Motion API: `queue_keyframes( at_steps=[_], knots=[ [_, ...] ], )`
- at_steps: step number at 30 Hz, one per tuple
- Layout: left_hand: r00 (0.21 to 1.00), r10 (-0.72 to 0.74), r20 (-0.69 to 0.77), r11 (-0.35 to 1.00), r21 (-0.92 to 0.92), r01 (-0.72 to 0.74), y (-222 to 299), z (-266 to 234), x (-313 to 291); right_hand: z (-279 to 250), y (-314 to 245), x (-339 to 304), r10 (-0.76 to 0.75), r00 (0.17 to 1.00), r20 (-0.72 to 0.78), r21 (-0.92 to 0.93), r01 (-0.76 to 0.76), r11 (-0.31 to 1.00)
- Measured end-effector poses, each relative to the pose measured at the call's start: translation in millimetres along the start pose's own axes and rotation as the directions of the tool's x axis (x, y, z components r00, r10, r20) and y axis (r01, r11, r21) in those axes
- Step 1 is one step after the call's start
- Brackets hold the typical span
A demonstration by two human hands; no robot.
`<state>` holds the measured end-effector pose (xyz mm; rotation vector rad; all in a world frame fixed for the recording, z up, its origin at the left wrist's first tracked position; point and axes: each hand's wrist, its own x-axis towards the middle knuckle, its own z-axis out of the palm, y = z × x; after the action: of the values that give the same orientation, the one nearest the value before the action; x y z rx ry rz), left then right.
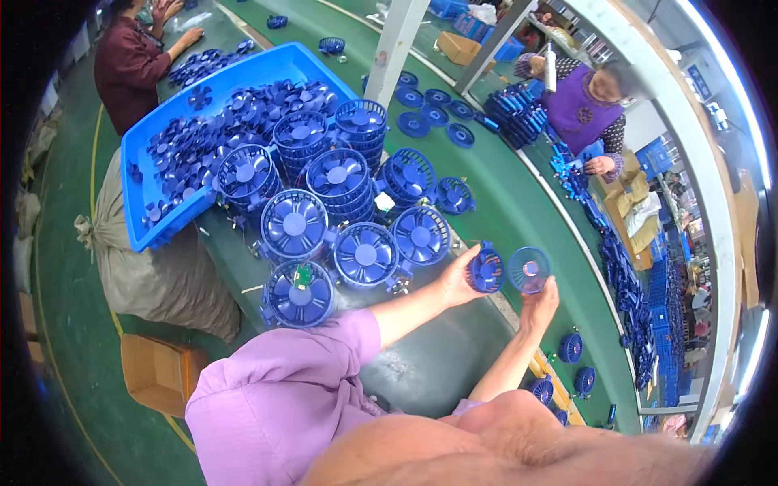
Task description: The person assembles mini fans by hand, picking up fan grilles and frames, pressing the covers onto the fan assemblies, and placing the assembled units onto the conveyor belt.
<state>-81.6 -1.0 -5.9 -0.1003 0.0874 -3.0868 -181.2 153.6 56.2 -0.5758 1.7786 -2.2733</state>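
Observation:
My left hand (459, 280) is closed round the side of a small blue fan housing (486, 270), an open-sided round cage. Beside it, my right hand (540, 305) pinches the lower edge of a round, see-through blue fan cover (528, 270). The cover and the housing are held side by side, a small gap apart, above the edge of the green conveyor belt. To the left of my left hand, stacks of blue fan housings with blades inside (365, 253) stand on the dark table. One front housing carries a small green circuit board (302, 276).
A large blue tray (138, 219) of loose fan blades stands at the back left. Round covers (413, 124) and finished-looking fans (570, 348) lie on the belt (519, 194). A white post (397, 49) rises behind. Co-workers (585, 113) sit across and far left. A cardboard box (158, 377) stands on the floor.

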Motion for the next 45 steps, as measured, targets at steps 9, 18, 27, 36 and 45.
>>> queue_keyframes(
  at_steps=[9, 18, 27, 36, 45],
  knots=[
    [0.996, -0.081, -0.047, 0.992, 0.095, 0.085, 1.8, 12.6, -9.9, 46.0, 13.1, -28.1, -0.316, 0.941, 0.118, -0.626, 0.318, 0.712],
    [0.983, 0.141, -0.121, 0.974, 0.197, -0.115, -4.4, 22.9, -5.9, 79.9, -4.2, -48.3, -0.222, 0.896, 0.384, -0.724, 0.442, 0.53],
    [0.632, 0.746, 0.212, 0.106, 0.898, -0.426, -27.4, 22.5, -4.4, 77.9, 24.6, -39.7, -0.21, 0.918, 0.338, -0.539, 0.371, 0.756],
    [0.588, 0.591, 0.552, -0.448, 0.831, -0.33, -21.8, 55.2, -24.3, 62.7, 45.6, -36.9, 0.068, 0.981, 0.181, -0.19, -0.033, 0.981],
    [0.54, 0.407, 0.737, -0.681, 0.638, -0.358, -24.0, 60.1, -29.4, 77.4, 17.6, -44.6, 0.355, 0.905, 0.234, 0.191, -0.401, 0.896]
  ],
)
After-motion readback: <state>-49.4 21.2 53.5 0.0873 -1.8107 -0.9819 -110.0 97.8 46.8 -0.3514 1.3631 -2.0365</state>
